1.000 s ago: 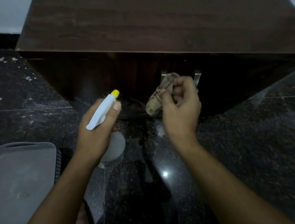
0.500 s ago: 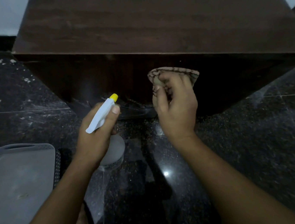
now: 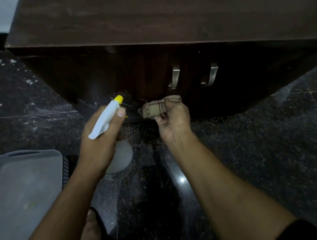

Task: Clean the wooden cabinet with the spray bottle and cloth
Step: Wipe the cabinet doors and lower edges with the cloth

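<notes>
The dark wooden cabinet (image 3: 161,15) stands on the floor ahead, its front doors in shadow with two metal handles (image 3: 175,77). My left hand (image 3: 99,144) grips the white spray bottle (image 3: 106,120) with its yellow nozzle pointing at the lower left door; my thumb lies along the spray head. My right hand (image 3: 173,122) pinches a folded beige checked cloth (image 3: 161,106) and holds it against the bottom edge of the cabinet front, below the left handle.
A grey plastic basket (image 3: 22,184) sits on the floor at the lower left. The floor (image 3: 265,147) is glossy dark speckled stone with a light reflection. A bare foot (image 3: 90,236) shows between my arms.
My right hand has brought the cloth down from the handles to the bottom edge of the door, uncovering both handles. The left hand with the bottle has barely moved.
</notes>
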Available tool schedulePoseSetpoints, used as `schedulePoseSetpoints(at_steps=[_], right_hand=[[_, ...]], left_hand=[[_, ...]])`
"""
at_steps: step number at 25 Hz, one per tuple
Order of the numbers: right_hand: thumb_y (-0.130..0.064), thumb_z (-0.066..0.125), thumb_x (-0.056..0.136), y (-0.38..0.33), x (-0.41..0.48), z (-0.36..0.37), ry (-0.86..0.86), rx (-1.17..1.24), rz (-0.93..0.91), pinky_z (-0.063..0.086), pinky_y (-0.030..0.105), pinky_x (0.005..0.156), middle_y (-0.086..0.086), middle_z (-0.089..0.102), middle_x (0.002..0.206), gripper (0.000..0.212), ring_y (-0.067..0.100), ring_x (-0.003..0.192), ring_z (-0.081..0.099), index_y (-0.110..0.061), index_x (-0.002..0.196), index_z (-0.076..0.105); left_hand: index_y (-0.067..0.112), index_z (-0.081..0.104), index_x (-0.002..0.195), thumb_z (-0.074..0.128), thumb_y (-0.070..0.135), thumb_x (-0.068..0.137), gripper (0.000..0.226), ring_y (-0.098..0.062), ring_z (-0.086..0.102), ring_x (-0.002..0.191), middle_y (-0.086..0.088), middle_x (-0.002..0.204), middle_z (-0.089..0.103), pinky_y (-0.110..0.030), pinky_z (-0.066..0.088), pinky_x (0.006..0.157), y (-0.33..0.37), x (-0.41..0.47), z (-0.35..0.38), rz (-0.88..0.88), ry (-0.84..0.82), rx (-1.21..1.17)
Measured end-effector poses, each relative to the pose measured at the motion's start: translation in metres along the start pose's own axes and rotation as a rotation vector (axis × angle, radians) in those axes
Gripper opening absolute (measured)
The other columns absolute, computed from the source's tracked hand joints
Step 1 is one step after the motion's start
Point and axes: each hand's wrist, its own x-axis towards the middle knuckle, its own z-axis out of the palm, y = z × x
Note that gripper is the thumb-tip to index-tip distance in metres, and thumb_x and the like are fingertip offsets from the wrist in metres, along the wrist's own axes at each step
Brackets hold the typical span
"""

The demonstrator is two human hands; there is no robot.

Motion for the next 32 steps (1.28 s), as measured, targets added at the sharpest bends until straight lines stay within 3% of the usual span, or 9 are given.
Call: schedulePoseSetpoints(at_steps=[2,5,7,10,15,21,26,29,32], right_hand=[[0.012,0.046,0.092,0.001,-0.002,-0.001,0.042,-0.023,0.020,0.061,0.048,0.085,0.021,0.064,0.105,0.035,0.030,0.085,0.068,0.004,0.124,0.057],[0.015,0.049,0.090,-0.004,-0.005,0.002,0.041,0.052,-0.069,0.061,0.034,0.072,0.019,0.067,0.111,0.042,0.028,0.096,0.067,0.004,0.130,0.057],[0.013,0.053,0.090,0.002,-0.002,0.006,0.089,0.056,-0.079,0.060,0.032,0.070,0.017,0.068,0.105,0.038,0.026,0.091,0.068,0.005,0.126,0.061],[0.010,0.057,0.092,0.007,-0.003,0.005,0.145,0.009,0.013,0.060,0.030,0.072,0.014,0.068,0.103,0.030,0.020,0.083,0.067,-0.001,0.118,0.067],[-0.004,0.052,0.100,-0.009,-0.010,0.010,0.098,0.210,0.019,0.058,0.032,0.083,0.008,0.068,0.094,0.015,0.018,0.085,0.066,-0.007,0.099,0.067],[-0.007,0.049,0.103,0.037,-0.029,0.033,-0.001,0.031,0.159,0.061,0.041,0.066,0.013,0.070,0.101,0.023,0.024,0.088,0.070,-0.005,0.121,0.063],[0.001,0.058,0.096,0.020,-0.045,0.037,-0.120,0.109,0.007,0.062,0.031,0.062,0.015,0.070,0.120,0.041,0.022,0.098,0.070,-0.003,0.138,0.059],[0.004,0.061,0.092,0.056,-0.049,0.066,-0.169,0.050,0.074,0.062,0.026,0.061,0.013,0.069,0.108,0.039,0.018,0.090,0.068,-0.002,0.131,0.062],[0.009,0.062,0.089,0.089,-0.046,0.087,-0.098,0.003,0.136,0.062,0.027,0.062,0.010,0.067,0.091,0.035,0.017,0.081,0.067,0.000,0.122,0.064]], left_hand=[[-0.007,0.062,0.108,0.061,0.038,0.102,0.046,-0.045,0.047,0.071,-0.038,0.088,0.054,-0.038,0.045,0.060,-0.001,-0.001,0.000,-0.001,-0.012,-0.009],[-0.005,0.063,0.109,0.062,0.041,0.101,0.047,-0.037,0.050,0.066,-0.036,0.091,0.056,-0.035,0.047,0.062,-0.005,-0.002,0.001,-0.025,-0.021,-0.026],[0.001,0.067,0.107,0.063,0.041,0.101,0.041,-0.028,0.050,0.064,-0.037,0.085,0.053,-0.029,0.045,0.061,-0.011,-0.003,0.000,-0.060,-0.024,0.002],[0.005,0.070,0.104,0.062,0.042,0.099,0.037,-0.023,0.052,0.064,-0.037,0.082,0.053,-0.025,0.044,0.061,-0.015,-0.008,-0.003,-0.112,-0.004,0.012],[0.009,0.072,0.106,0.062,0.041,0.097,0.035,-0.014,0.054,0.061,-0.033,0.079,0.056,-0.019,0.045,0.060,-0.021,-0.009,-0.021,-0.147,0.067,0.029],[0.024,0.072,0.111,0.062,0.037,0.100,0.020,-0.015,0.053,0.061,-0.033,0.086,0.057,-0.025,0.047,0.061,-0.030,-0.010,-0.050,-0.126,0.097,-0.001],[0.006,0.067,0.100,0.061,0.040,0.100,0.034,-0.015,0.053,0.061,-0.033,0.081,0.055,-0.025,0.046,0.062,-0.034,-0.012,-0.063,-0.121,0.125,0.010],[0.006,0.070,0.103,0.062,0.043,0.099,0.038,-0.016,0.053,0.061,-0.028,0.074,0.054,-0.022,0.044,0.060,-0.038,-0.013,-0.071,-0.136,0.149,-0.004],[0.010,0.072,0.107,0.063,0.044,0.097,0.036,-0.014,0.056,0.061,-0.023,0.070,0.055,-0.023,0.046,0.061,-0.042,-0.014,-0.080,-0.147,0.179,-0.008]])
